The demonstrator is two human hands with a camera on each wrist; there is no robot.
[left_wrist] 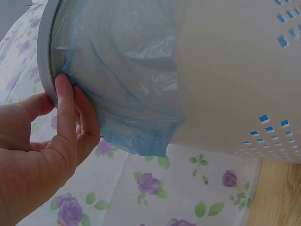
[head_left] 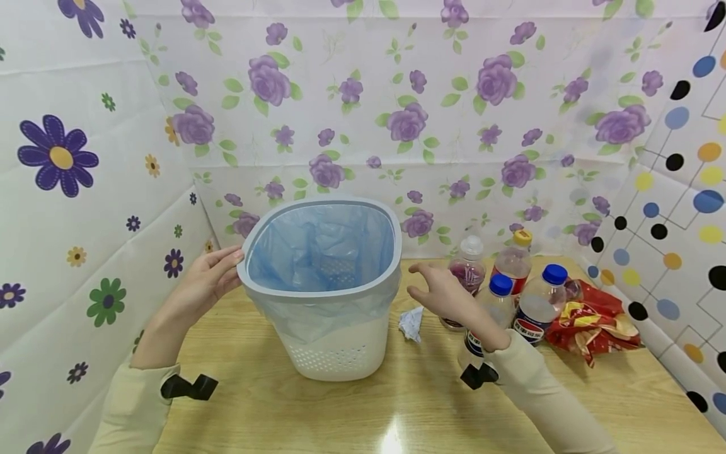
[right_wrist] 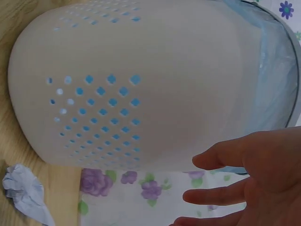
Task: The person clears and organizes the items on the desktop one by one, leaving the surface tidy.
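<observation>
A white trash bin (head_left: 334, 343) with a grey rim and perforated walls stands on the table. Its blue plastic liner (head_left: 283, 249) is folded over the rim. My left hand (head_left: 195, 287) pinches the rim at the left side; in the left wrist view, fingertips (left_wrist: 66, 87) press the rim and the liner's edge. To the right of the bin, my right hand (head_left: 445, 293) hovers with fingers spread, apart from the bin and holding nothing. A crumpled white paper (head_left: 411, 324) lies on the table between the bin and that hand.
Several plastic bottles stand at the right, among them one with a white cap (head_left: 471, 255) and one with a blue cap (head_left: 541, 302); my right forearm partly covers them. A red snack bag (head_left: 592, 321) lies beyond. Patterned sheets (head_left: 351, 145) enclose the wooden table (head_left: 249, 403).
</observation>
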